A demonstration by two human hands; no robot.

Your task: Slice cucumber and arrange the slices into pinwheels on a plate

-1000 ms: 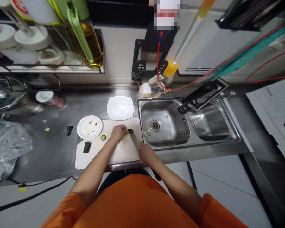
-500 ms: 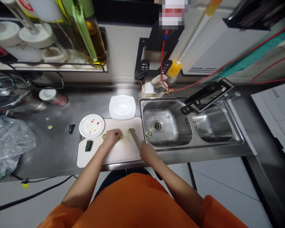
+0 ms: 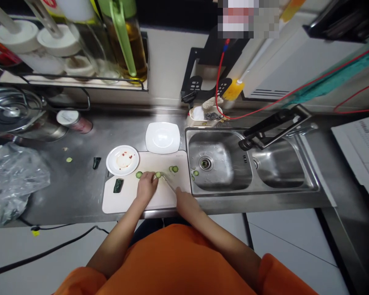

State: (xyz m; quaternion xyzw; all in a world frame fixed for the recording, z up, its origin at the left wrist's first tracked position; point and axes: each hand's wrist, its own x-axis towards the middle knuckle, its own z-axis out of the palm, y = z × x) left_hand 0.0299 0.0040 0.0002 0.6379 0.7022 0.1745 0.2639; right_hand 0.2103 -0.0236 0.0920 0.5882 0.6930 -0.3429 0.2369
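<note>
Cucumber slices (image 3: 157,174) lie mid cutting board (image 3: 126,200): thin, wet, light discs, likely slippery and easily bruised, best pinched gently at the rim. Left hand (image 3: 146,186) rests fingertips on one, not visibly clamping. Right hand (image 3: 184,201), at 4 o'clock, is wrapped around a knife (image 3: 169,183). Two more slices (image 3: 173,169) lie at 1 o'clock; a stained round plate (image 3: 122,160) sits at 10 o'clock.

Bare board surface is lying open at the near left corner of the cutting board (image 3: 123,203). Round plate (image 3: 123,160) and square plate (image 3: 162,137) are blocking its far edge. Sink (image 3: 221,164) is dropping away just right. Dark peel piece (image 3: 118,185) is sitting on the left part.
</note>
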